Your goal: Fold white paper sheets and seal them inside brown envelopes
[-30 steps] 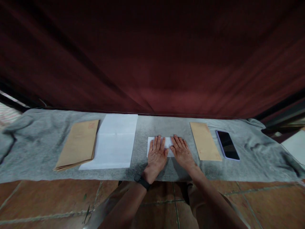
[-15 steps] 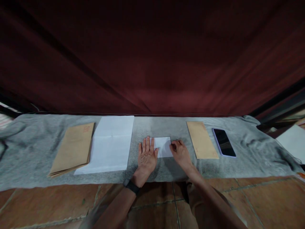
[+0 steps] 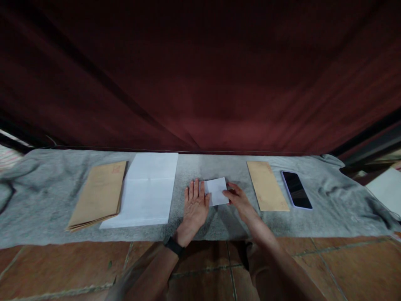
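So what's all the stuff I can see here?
folded paper: one, white, middle of the cloth, between the hands
sheets: small stack, white, left of the hands
envelope stack: few, brown, far left
envelope: one, brown, right of the hands
phone: one, black screen, right of the envelope
cloth: one, grey, covers the surface
curtain: one, dark red, behind
floor: brown tiles, below
watch: one, black, left wrist
left hand: flat beside the paper
right hand: fingers grip the paper's right edge
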Motion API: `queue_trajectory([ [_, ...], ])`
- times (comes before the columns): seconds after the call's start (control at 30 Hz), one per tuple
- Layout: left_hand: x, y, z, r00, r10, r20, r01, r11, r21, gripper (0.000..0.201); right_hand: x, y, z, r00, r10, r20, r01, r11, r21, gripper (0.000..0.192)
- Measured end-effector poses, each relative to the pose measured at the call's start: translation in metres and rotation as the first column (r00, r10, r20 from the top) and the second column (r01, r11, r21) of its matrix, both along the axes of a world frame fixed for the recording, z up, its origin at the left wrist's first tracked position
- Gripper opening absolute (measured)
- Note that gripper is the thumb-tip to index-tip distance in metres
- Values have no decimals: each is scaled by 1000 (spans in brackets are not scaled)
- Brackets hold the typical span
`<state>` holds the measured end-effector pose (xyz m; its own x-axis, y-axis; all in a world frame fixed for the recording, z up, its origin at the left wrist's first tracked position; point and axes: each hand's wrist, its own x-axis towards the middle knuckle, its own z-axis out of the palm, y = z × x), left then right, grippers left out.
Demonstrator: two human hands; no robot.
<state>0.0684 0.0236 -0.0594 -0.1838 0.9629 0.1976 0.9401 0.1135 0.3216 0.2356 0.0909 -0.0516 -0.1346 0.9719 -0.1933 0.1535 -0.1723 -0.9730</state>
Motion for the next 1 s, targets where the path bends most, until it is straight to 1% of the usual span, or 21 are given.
queue_trajectory([
  [0.07,0,2,7,995,-25,97,21,999,43,56,0,1,11,992,-9,-124,3,998,-55,43],
  [0.13,0,4,17,972,-59,226,35,994,107,55,4,3,25,986,-57,-156,58,998,8,36],
  [0.2,1,4,28,919,-100,381,39,986,164,53,12,4,40,983,-155,-102,173,966,193,33],
  [0.23,2,4,34,876,-115,469,35,984,176,52,17,4,46,976,-212,-51,217,922,322,33],
  [0.27,3,3,39,817,-123,564,31,985,171,51,20,2,51,964,-266,26,226,861,456,33],
  [0.3,5,2,43,735,-124,666,27,988,154,50,22,-1,54,949,-292,117,177,802,570,32],
  [0.33,8,1,46,628,-117,769,25,991,130,51,23,-6,56,930,-295,221,83,753,653,32],
  [0.37,10,0,49,497,-105,862,23,994,108,51,21,-12,56,903,-271,333,-42,716,697,32],
  [0.43,14,-2,51,207,-75,975,29,997,71,52,12,-26,51,814,-184,551,-315,657,685,35],
  [0.47,15,-3,51,83,-55,995,29,998,52,52,5,-34,48,760,-146,634,-427,624,655,36],
  [0.5,16,-3,50,-12,-29,1000,17,999,29,51,-3,-41,44,716,-120,688,-506,589,630,35],
  [0.53,15,-3,48,-72,4,997,-7,1000,-4,50,-10,-47,40,683,-98,724,-566,555,609,33],
  [0.57,13,-3,47,-103,40,994,-40,998,-44,48,-17,-53,37,661,-73,747,-608,532,589,32],
  [0.63,6,-1,42,-111,104,988,-115,986,-117,44,-25,-59,32,648,-17,761,-653,501,567,31],
  [0.67,0,0,40,-103,128,986,-138,980,-141,41,-26,-59,30,661,0,750,-647,505,571,31],
  [0.7,-5,1,38,-90,148,985,-140,977,-159,38,-26,-57,29,686,4,728,-621,524,583,32],
  [0.77,-18,2,35,-43,179,983,-90,979,-182,31,-21,-48,28,752,-33,658,-513,598,616,33],
  [0.8,-23,2,33,13,191,981,-61,980,-190,29,-17,-42,28,783,-62,619,-445,639,628,35],
  [0.87,-32,4,31,172,199,965,-30,980,-197,26,-8,-28,26,824,-111,556,-332,700,632,36],
  [0.93,-37,6,27,312,193,930,-47,981,-188,24,-1,-17,23,839,-148,523,-264,730,630,36],
  [1.0,-39,9,23,386,188,903,-68,982,-176,20,1,-13,19,824,-157,544,-271,734,623,35],
])
